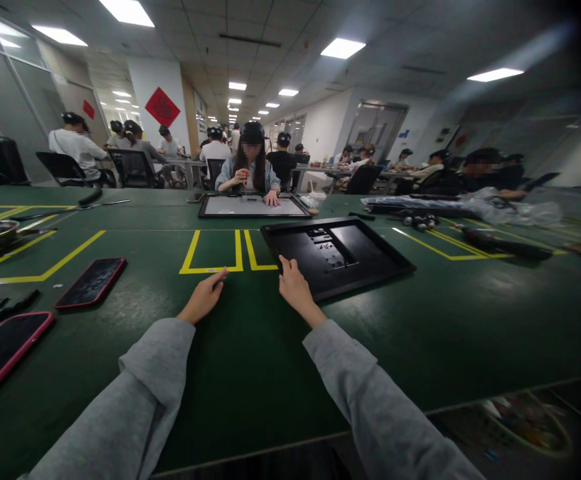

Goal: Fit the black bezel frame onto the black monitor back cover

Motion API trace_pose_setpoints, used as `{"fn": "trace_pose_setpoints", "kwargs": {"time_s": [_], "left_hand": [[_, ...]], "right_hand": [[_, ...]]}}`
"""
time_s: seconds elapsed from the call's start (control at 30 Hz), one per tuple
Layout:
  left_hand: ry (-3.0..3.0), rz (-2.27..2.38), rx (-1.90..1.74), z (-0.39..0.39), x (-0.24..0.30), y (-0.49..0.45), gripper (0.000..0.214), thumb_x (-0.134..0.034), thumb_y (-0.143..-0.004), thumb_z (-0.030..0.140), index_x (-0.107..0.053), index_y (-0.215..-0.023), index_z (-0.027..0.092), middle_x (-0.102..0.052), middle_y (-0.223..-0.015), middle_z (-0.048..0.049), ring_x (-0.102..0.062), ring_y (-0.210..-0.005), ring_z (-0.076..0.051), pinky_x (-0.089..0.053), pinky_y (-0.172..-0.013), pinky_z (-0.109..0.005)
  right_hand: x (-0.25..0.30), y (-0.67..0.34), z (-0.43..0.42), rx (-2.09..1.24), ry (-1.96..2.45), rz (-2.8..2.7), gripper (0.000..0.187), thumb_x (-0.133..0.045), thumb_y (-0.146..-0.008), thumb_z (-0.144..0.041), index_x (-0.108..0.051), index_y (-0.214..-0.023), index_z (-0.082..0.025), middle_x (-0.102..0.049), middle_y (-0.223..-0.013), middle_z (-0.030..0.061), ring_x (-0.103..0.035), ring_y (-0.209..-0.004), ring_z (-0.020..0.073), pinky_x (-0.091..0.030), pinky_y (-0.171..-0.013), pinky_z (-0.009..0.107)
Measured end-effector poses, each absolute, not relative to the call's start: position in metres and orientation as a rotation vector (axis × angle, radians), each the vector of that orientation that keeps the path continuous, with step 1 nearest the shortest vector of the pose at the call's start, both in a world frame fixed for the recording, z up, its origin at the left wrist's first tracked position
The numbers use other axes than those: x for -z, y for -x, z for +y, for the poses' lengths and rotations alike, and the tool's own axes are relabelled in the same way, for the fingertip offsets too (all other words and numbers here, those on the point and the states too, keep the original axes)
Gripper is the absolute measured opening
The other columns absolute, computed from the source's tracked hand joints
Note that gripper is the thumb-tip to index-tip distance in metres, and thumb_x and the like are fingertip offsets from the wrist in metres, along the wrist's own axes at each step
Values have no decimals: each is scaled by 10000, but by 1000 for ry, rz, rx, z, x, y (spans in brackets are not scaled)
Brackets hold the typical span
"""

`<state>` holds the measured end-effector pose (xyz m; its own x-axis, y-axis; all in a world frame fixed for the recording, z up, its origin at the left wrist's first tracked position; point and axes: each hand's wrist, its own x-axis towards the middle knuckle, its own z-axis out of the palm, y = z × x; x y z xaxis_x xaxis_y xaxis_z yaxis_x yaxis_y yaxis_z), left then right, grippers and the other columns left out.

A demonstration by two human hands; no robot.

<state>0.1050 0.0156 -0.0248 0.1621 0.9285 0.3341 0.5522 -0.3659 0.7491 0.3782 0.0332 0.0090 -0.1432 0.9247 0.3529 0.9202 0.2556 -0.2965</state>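
My left hand point(204, 297) is on the green table point(250, 373), fingers stretched forward, holding nothing. Its fingertips reach the front line of a yellow tape outline point(212, 271). My right hand point(296, 290) lies against the near left edge of a black rectangular panel point(380, 257), which looks like the rear cover of a screen. Some of its fingers are bent and partly hidden; I see no firm grip round the edge. The panel lies at an angle, its raised rim upward, with metal-coloured cut-out parts point(331, 249) in its middle.
Two phones in red cases point(91, 283) point(7, 353) lie at left. Across the table a person point(253, 167) holds a small red object over another framed panel point(255, 206). A plastic cup point(313, 200) stands beside it. At right are a black power tool point(505, 243) and plastic wrap point(515, 208).
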Motion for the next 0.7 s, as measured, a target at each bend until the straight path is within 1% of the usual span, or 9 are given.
{"fn": "trace_pose_setpoints", "kwargs": {"time_s": [0.07,0.13,0.2,0.3,0.37,0.47,0.6,0.7], "left_hand": [[-1984,1570,-1097,20,27,-74,522,-455,-866,281,-504,-1376,180,-608,-1300,-78,-578,-1171,-188,-382,-1080,-391],[-1953,1703,-1122,25,30,-48,511,-457,-863,286,-524,-1356,166,-630,-1268,-82,-598,-1139,-189,-398,-1065,-373],[-1920,1787,-1137,27,32,-30,497,-445,-871,293,-533,-1340,154,-631,-1267,-84,-609,-1118,-187,-415,-1046,-358],[-1913,1869,-1146,29,33,-20,473,-423,-884,294,-548,-1315,145,-636,-1259,-85,-622,-1090,-182,-433,-1023,-342],[-1974,1910,-1104,28,33,-21,456,-417,-888,292,-565,-1297,154,-636,-1257,-81,-619,-1091,-184,-437,-1018,-345],[-2126,1961,-996,27,31,-26,446,-415,-889,284,-580,-1285,163,-642,-1240,-87,-605,-1104,-201,-443,-1006,-365],[-2251,1964,-920,26,30,-28,453,-407,-888,268,-576,-1294,161,-656,-1198,-99,-601,-1084,-215,-463,-971,-373],[-2305,1937,-888,27,31,-25,450,-399,-890,270,-583,-1282,147,-650,-1209,-104,-584,-1105,-225,-451,-987,-381]], "right_hand": [[-8,-392,42,22,1748,-1989,496,-405,-911,-179,-331,-1401,-151,-448,-1240,152,-575,-1044,243,-482,-811,336],[-8,-403,49,44,1816,-1935,414,-422,-909,-201,-399,-1314,-121,-456,-1250,163,-556,-1081,251,-476,-832,334],[-8,-411,52,53,1886,-1888,347,-436,-913,-241,-442,-1238,-119,-487,-1228,163,-556,-1079,250,-471,-839,330],[-11,-416,51,40,1980,-1855,312,-428,-936,-321,-466,-1189,-142,-547,-1174,148,-568,-1066,247,-462,-845,331],[-15,-418,47,14,2026,-1865,334,-386,-960,-392,-482,-1175,-156,-586,-1135,137,-593,-1031,247,-458,-836,341],[-20,-420,42,-53,2117,-1874,421,-289,-981,-476,-535,-1124,-166,-643,-1039,128,-633,-966,251,-451,-820,352],[-25,-424,40,-63,2177,-1884,498,-237,-983,-513,-604,-1051,-182,-676,-978,133,-646,-964,264,-446,-807,356],[-27,-423,39,-39,2165,-1877,530,-224,-979,-533,-624,-1031,-190,-684,-960,128,-654,-946,260,-451,-786,347]]}}
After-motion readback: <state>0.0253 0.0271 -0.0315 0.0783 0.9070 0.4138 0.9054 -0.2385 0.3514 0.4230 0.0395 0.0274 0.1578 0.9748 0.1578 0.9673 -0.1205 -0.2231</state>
